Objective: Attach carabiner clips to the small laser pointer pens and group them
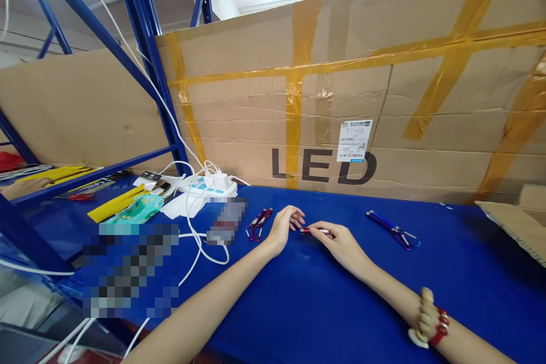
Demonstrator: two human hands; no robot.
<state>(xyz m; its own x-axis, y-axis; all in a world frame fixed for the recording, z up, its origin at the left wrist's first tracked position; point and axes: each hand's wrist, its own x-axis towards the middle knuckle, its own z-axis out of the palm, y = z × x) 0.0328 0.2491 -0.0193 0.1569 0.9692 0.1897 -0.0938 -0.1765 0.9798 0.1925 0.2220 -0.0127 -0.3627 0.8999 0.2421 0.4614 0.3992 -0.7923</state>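
Pinched between the thumb and fingers of my right hand (341,245) is a small red keychain flashlight (305,231) with a silver part, held level just above or on the blue table. My left hand (283,230) rests to its left, with loosely curved fingers apart and nothing visible in them. Left of that hand lie a purple keychain flashlight (256,219) and a red keychain flashlight (264,218), side by side with carabiner clips. Farther right, a blue keychain flashlight (381,219) lies beside another whose purple clip shows.
A large cardboard box (239,119) marked LED stands behind the blue table (307,307). At left are a white power strip (226,189), white cables, blurred-out items and a blue rack post (160,68). Another person's hand (25,188) shows at far left. A cardboard flap (512,222) juts in at right.
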